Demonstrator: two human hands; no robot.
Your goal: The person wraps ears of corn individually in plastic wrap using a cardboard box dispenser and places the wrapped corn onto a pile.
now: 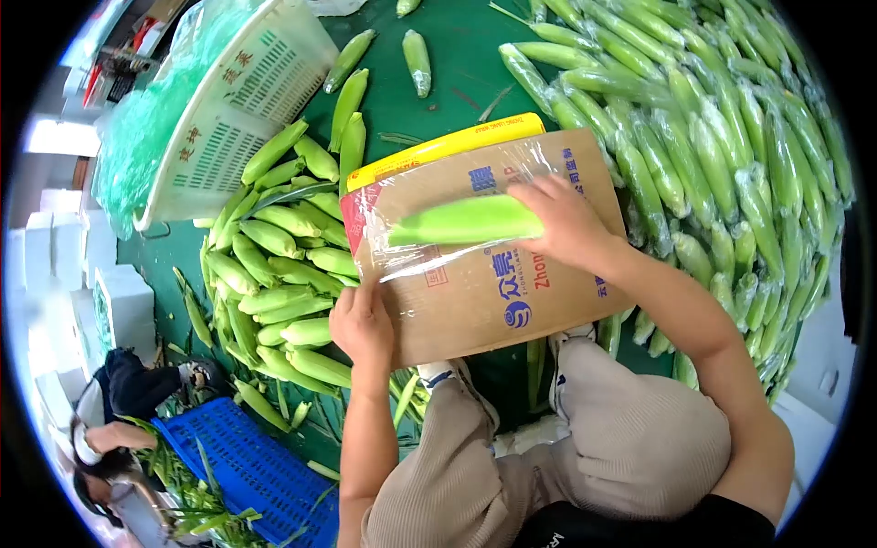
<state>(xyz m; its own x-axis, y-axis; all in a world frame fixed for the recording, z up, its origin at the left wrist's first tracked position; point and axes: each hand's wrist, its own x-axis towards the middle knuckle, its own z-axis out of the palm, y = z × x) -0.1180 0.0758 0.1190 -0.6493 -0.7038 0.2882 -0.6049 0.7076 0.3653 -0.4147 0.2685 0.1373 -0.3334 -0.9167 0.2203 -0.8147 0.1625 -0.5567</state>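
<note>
A green ear of corn (466,220), blurred by motion, lies across a cardboard box (457,315) with blue and red print. My right hand (562,217) is closed on the ear's right end. Clear plastic wrap (402,260) stretches over the box top beneath the corn. At the box's left edge, my left hand (363,321) pinches what looks like the edge of this wrap. A yellow wrap carton (448,149) runs along the far side of the box.
Unwrapped ears of corn (274,265) are heaped on the left. Film-wrapped ears (713,155) form a large pile on the right. A white crate (233,100) stands upper left, a blue crate (256,466) lower left. Another person (119,438) is beside the blue crate.
</note>
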